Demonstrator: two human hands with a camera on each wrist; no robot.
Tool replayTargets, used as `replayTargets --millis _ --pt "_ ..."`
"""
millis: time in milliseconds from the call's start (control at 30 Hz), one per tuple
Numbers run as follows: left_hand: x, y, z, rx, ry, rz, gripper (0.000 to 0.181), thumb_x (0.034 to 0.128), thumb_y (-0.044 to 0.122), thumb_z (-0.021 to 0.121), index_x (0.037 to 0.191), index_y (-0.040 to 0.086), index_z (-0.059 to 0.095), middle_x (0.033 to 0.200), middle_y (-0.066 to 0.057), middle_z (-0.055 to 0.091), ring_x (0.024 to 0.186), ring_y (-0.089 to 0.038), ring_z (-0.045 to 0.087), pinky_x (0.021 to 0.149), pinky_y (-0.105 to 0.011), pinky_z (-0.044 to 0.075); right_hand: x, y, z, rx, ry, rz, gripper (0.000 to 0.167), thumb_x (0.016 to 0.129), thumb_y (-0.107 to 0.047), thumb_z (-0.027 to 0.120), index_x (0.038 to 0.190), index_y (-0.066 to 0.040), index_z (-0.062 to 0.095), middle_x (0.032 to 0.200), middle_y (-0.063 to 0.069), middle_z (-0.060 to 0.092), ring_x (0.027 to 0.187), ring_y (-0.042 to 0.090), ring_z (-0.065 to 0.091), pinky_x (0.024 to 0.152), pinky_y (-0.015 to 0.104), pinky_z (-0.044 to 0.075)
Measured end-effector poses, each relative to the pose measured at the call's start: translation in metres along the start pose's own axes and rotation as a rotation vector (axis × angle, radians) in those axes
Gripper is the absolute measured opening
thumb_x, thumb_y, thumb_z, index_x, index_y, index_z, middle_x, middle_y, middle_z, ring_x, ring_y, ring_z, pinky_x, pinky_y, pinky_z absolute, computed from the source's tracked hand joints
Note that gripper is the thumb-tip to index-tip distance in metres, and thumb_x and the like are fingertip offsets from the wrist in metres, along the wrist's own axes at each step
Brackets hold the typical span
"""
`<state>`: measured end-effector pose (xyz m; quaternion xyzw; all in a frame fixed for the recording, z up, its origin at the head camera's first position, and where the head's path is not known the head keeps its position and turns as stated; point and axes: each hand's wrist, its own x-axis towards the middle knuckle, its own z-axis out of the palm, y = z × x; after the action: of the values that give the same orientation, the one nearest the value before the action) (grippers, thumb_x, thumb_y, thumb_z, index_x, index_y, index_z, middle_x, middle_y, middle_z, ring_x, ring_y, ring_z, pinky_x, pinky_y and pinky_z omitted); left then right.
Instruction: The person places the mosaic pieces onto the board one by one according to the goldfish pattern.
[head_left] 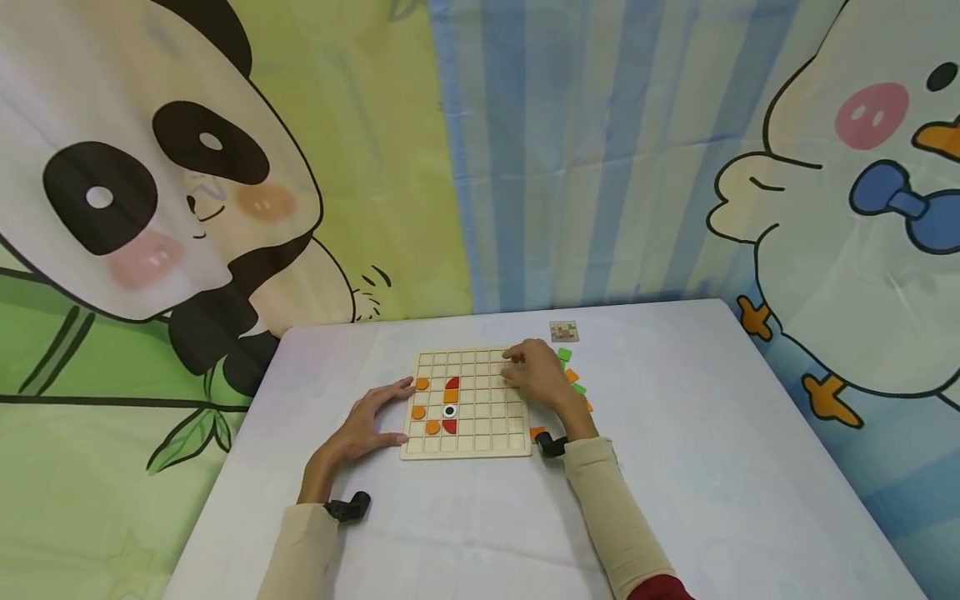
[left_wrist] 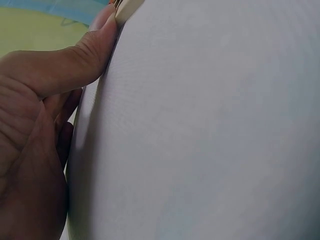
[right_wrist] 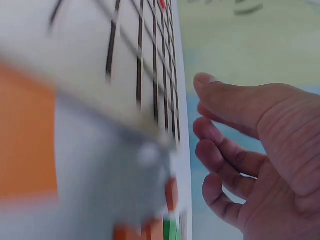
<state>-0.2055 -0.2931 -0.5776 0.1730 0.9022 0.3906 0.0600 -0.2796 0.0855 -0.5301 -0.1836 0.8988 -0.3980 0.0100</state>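
1. Head view: pale wooden, nearly square grid board (head_left: 487,429) lies between left hand (head_left: 365,423) and right hand (head_left: 542,371)
2. Orange discs (head_left: 417,412), red quarter-round pieces (head_left: 450,427) and a black-and-white disc (head_left: 450,411) sit in its left half
3. Left hand, spread wide, touches its left edge; right hand, loosely bent, nothing visibly held, is above its far right corner
4. Green and orange pieces (head_left: 564,355) lie right of it, nearer right hand, on the white surface (head_left: 712,458)

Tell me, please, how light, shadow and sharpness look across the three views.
Head view: fairly evenly lit, the board small but its grid readable; left wrist view: the white tablecloth lacks crisp detail, with a soft grey shadow beside the left hand; right wrist view: the close orange piece and the board's near edge are badly blurred, while the right hand looks sharper.
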Motion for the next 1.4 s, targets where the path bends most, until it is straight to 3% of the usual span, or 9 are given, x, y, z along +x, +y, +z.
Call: replayTargets --millis 100,200,267,333,633,900,1267,1400 --pt "0.0 0.001 -0.001 -0.007 -0.004 -0.01 0.086 0.0829 0.027 0.096 0.159 0.022 0.056 0.179 -0.002 0.037 0.164 -0.042 0.031 0.128 -0.077 0.021 -0.002 0.016 -0.012 -0.053 0.066 0.032 0.039 0.095 -0.013 0.084 0.13 0.002 0.077 0.12 0.018 0.077 0.11 0.034 0.07 0.108 0.056 0.055" --pt "-0.001 0.002 -0.001 -0.008 -0.007 -0.014 0.086 0.0832 0.027 0.096 0.159 0.02 0.056 0.18 -0.003 0.037 0.164 -0.043 0.03 0.128 -0.078 0.021 -0.004 0.029 -0.02 -0.117 0.102 0.059 0.042 0.091 -0.008 0.086 0.131 0.001 0.077 0.119 0.02 0.076 0.111 0.036 0.069 0.11 0.056 0.054" --pt "-0.002 0.002 0.0 -0.009 -0.006 -0.012 0.086 0.0834 0.028 0.096 0.159 0.02 0.057 0.179 -0.004 0.037 0.164 -0.044 0.03 0.128 -0.079 0.021 -0.005 0.034 -0.025 -0.137 0.104 0.076 0.042 0.091 -0.003 0.084 0.133 0.0 0.076 0.12 0.021 0.075 0.114 0.038 0.067 0.109 0.057 0.053" --pt "-0.001 0.003 0.0 -0.01 -0.001 -0.01 0.086 0.0834 0.028 0.096 0.159 0.019 0.057 0.179 -0.005 0.037 0.164 -0.044 0.03 0.128 -0.079 0.02 -0.007 0.037 -0.028 -0.138 0.096 0.088 0.042 0.093 0.001 0.082 0.135 -0.001 0.076 0.122 0.022 0.073 0.116 0.039 0.064 0.1 0.054 0.056" --pt "-0.001 0.004 0.001 -0.017 0.006 -0.005 0.087 0.0827 0.03 0.096 0.159 0.017 0.057 0.179 -0.008 0.037 0.164 -0.046 0.03 0.127 -0.08 0.019 -0.006 0.041 -0.03 -0.182 0.074 0.12 0.035 0.096 0.001 0.077 0.131 -0.004 0.079 0.125 0.016 0.077 0.124 0.04 0.063 0.106 0.059 0.046" --pt "-0.001 0.004 0.0 -0.005 0.001 -0.019 0.087 0.0829 0.028 0.096 0.159 0.019 0.057 0.179 -0.004 0.037 0.164 -0.043 0.03 0.128 -0.078 0.02 -0.005 0.044 -0.031 -0.195 0.09 0.091 0.026 0.097 -0.006 0.08 0.122 -0.002 0.081 0.116 0.015 0.078 0.114 0.037 0.067 0.102 0.057 0.049" --pt "0.0 0.003 0.001 -0.004 0.025 0.062 0.086 0.0815 0.03 0.097 0.156 0.01 0.058 0.176 -0.014 0.041 0.16 -0.049 0.036 0.125 -0.078 0.024 -0.007 0.046 -0.035 -0.057 0.029 0.058 0.028 0.101 -0.003 0.074 0.128 0.006 0.076 0.126 0.021 0.077 0.118 0.038 0.07 0.106 0.053 0.058" --pt "0.001 0.004 -0.001 -0.008 0.022 0.055 0.087 0.0808 0.03 0.097 0.156 0.011 0.059 0.176 -0.013 0.041 0.161 -0.048 0.035 0.126 -0.078 0.024 -0.007 0.042 -0.036 -0.028 0.019 0.025 0.029 0.101 -0.004 0.075 0.128 0.005 0.077 0.128 0.02 0.078 0.117 0.035 0.073 0.105 0.053 0.06"
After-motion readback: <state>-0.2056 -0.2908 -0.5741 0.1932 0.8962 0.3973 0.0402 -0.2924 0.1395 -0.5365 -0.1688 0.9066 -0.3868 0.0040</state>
